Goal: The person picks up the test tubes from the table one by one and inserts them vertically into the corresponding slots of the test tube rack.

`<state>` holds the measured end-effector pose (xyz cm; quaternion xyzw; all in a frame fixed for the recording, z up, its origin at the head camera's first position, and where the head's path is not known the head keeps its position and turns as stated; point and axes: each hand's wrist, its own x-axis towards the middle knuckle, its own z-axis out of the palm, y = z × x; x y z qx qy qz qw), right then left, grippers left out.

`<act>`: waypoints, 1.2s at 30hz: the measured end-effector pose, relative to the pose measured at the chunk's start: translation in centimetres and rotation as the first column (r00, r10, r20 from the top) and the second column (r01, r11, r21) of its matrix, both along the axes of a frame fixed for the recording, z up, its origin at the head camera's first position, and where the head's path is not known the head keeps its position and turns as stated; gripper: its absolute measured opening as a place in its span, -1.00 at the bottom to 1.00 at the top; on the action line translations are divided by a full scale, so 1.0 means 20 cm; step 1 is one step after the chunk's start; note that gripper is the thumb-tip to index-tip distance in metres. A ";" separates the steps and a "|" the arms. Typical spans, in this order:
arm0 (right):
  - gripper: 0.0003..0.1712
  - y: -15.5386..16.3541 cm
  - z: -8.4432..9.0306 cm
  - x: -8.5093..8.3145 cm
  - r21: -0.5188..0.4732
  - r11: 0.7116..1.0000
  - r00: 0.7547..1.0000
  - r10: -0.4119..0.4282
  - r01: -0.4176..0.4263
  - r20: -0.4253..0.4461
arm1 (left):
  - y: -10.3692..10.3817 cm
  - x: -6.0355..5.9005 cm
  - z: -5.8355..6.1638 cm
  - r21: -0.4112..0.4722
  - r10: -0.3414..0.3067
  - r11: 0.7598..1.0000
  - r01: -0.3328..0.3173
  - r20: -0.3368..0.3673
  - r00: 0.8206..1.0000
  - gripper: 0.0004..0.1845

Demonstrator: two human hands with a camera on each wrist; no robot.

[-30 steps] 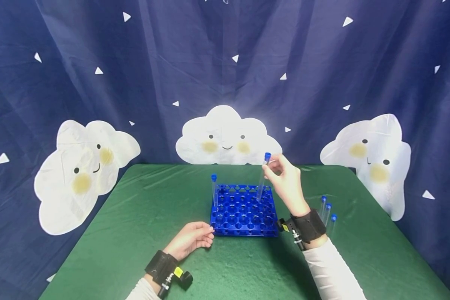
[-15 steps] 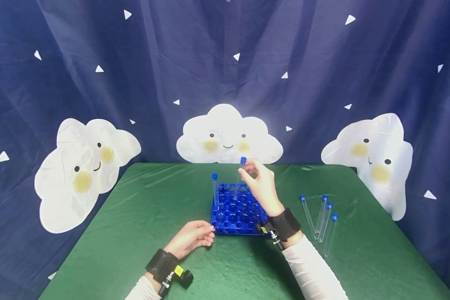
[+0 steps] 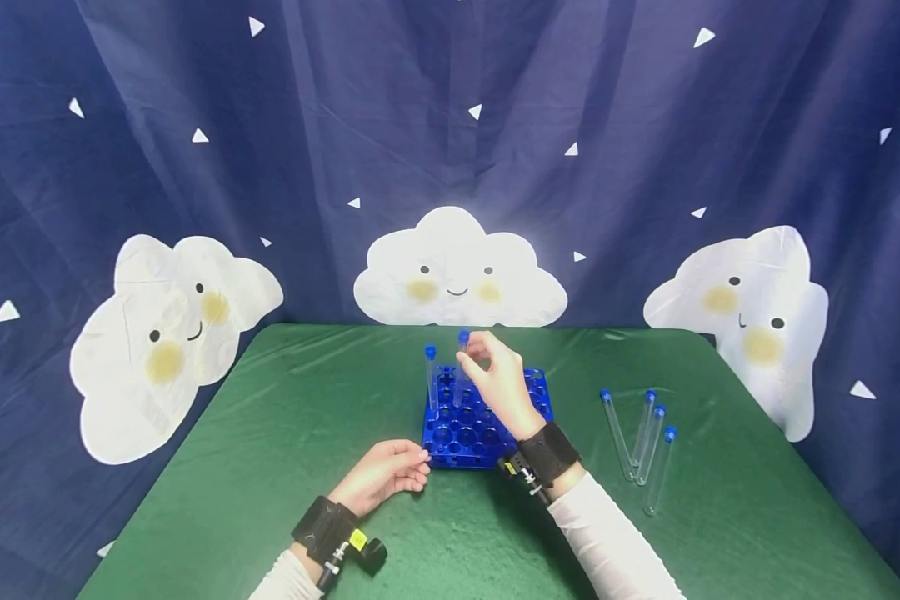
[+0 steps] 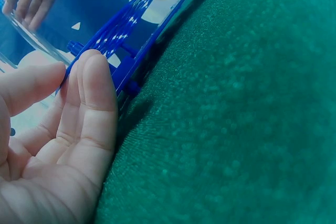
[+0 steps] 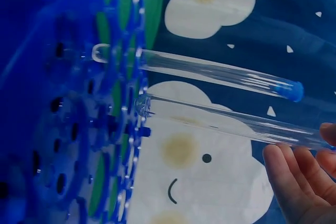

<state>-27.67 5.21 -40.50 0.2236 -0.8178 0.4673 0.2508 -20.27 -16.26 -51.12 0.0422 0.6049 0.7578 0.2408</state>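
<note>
A blue test tube rack with rows of round holes stands on the table in the head view. At its near left corner my left hand pinches the rack's edge between thumb and fingers, as the left wrist view shows. My right hand holds a clear, blue-capped test tube near its cap, over the rack's left part. In the right wrist view this tube's rounded bottom is right at a hole in the top plate. Beside it, another capped tube stands in the rack with its lower end through a hole.
To the right of the rack, several blue-capped test tubes lie on the green table. Behind the table hangs a dark blue curtain with white clouds and triangles.
My right hand has carried its tube leftward across the rack and lowered it toward a hole near the standing tube. The left hand keeps its hold on the corner.
</note>
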 end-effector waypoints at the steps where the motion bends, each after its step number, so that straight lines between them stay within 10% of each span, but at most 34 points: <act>1: -0.78 0.00 -0.01 0.00 0.005 1.000 1.000 0.004 -0.004 0.002 | 0.00 0.00 0.00 -0.001 -0.001 1.000 0.001 0.000 1.000 -0.95; 36: -0.73 -0.03 -0.11 0.00 0.068 0.996 0.995 0.045 -0.052 0.093 | 0.00 -0.01 -0.01 -0.005 -0.006 1.000 0.006 0.004 1.000 -0.93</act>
